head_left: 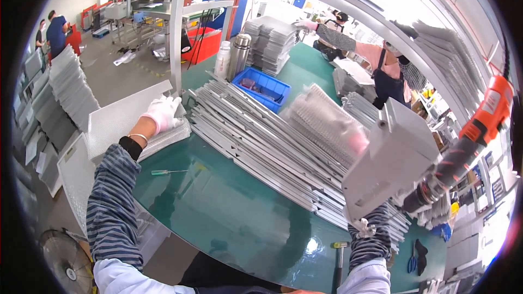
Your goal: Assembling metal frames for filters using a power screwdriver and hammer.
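Observation:
My left hand (162, 113), in a white and pink glove, is closed on the edge of a light grey mesh panel (122, 117) at the table's left end. More mesh panels (169, 141) lie under that hand. My right forearm reaches up behind a grey box-shaped housing (389, 158), which hides much of the right hand. A blurred pink patch of my right hand (358, 142) shows beside the housing, over a stack of mesh sheets (321, 122); its fingers cannot be made out. Between the hands lie many long grey metal strips (261, 147).
On the green table (218, 207) are a screwdriver (168, 172), a hammer (340, 256), scissors (412, 261), a blue bin (261, 88) and a steel flask (238, 57). An orange power tool (485, 111) hangs at the right. A co-worker (389, 68) stands across the table.

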Available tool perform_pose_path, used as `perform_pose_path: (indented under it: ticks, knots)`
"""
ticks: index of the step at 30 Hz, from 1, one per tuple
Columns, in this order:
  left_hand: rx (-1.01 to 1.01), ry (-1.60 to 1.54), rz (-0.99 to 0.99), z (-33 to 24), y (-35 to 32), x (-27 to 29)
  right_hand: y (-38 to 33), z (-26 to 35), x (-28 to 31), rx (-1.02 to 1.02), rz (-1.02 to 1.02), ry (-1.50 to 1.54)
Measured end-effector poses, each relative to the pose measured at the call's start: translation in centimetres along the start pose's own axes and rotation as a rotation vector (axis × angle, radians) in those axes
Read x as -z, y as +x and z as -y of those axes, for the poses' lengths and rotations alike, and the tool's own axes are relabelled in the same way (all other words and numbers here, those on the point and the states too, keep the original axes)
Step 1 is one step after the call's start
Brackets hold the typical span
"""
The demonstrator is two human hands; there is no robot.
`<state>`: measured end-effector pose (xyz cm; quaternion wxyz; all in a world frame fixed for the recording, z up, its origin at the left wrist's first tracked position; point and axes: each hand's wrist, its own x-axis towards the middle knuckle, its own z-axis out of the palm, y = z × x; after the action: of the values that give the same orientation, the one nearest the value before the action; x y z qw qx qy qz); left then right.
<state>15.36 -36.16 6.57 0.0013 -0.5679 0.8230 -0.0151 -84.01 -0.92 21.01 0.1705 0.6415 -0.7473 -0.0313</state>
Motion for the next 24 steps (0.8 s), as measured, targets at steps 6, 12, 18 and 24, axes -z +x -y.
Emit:
perform_pose_path:
  ticks: [6, 12, 18, 24]
  knots:
    - [0.1, 0.02, 0.071, -0.9, -2.4, 5.2, 7.0, 2.6, -5.3, -0.154, -0.126, 0.142]
    - [0.066, -0.257, -0.231, 3.7, -2.2, 5.9, 9.9, 28.4, -4.1, -0.352, -0.259, 0.233]
    - [0.118, -0.629, -1.492, 17.3, -14.0, 17.5, -8.6, 33.1, 6.0, -0.276, -0.741, 0.635]
    - [-0.36, -0.556, -1.213, -3.2, -30.5, 21.0, -28.3, 28.2, 15.1, -0.52, -1.385, 0.602]
